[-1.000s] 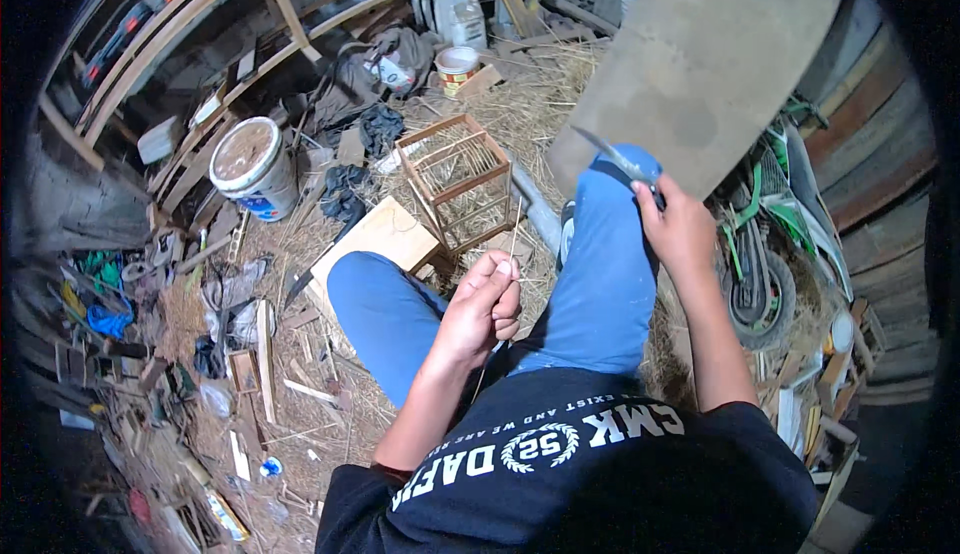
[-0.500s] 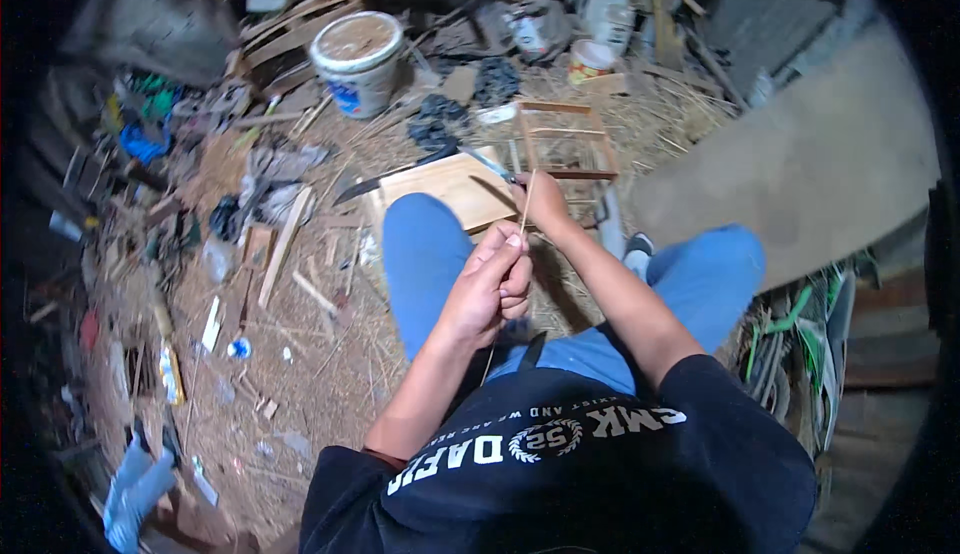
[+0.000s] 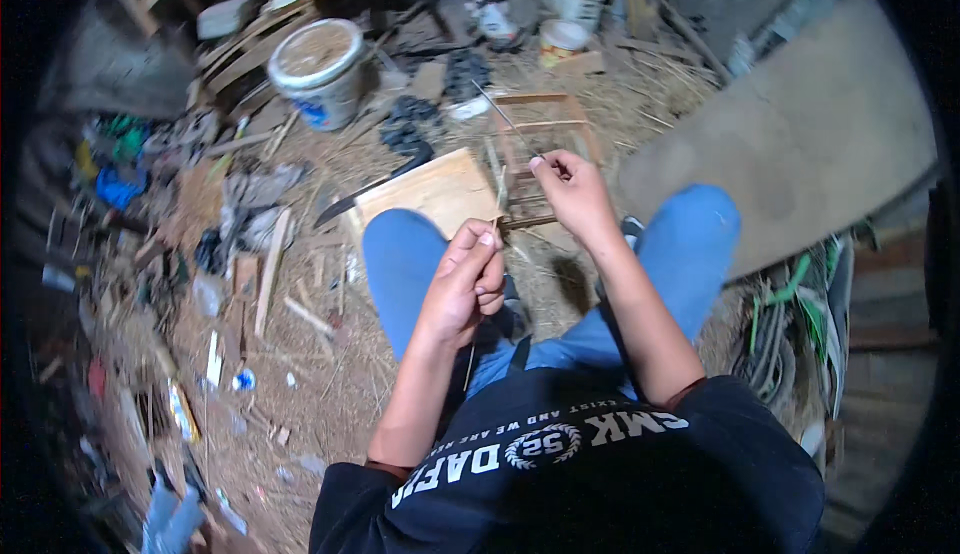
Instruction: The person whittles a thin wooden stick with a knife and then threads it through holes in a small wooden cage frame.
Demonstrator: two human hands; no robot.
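My left hand (image 3: pixel 463 284) is closed in front of my lap, pinching a thin wooden strip (image 3: pixel 470 366) whose lower end hangs below the fist. My right hand (image 3: pixel 572 192), slightly farther out and to the right, is closed on a slim knife (image 3: pixel 492 104). Its narrow grey blade, seen almost edge-on, points forward and left; the handle is hidden in my fingers. The knife is apart from my left hand. A small wooden frame (image 3: pixel 585 119) with crossbars lies on the ground beyond my right hand. Beside it is a pale wooden board (image 3: pixel 430 189).
A large dark knife (image 3: pixel 337 210) rests along the board's left edge. Farther off stands a white bucket (image 3: pixel 318 69), with a smaller tub (image 3: pixel 563 42) to its right. A wide flat sheet (image 3: pixel 790 134) covers the right side. Wood scraps (image 3: pixel 272 274) and rubbish litter the left floor.
My right hand has drawn away from the left and turned, and the knife now points more upward in view. My left hand keeps its pinch on the strip. The view has shifted slightly.
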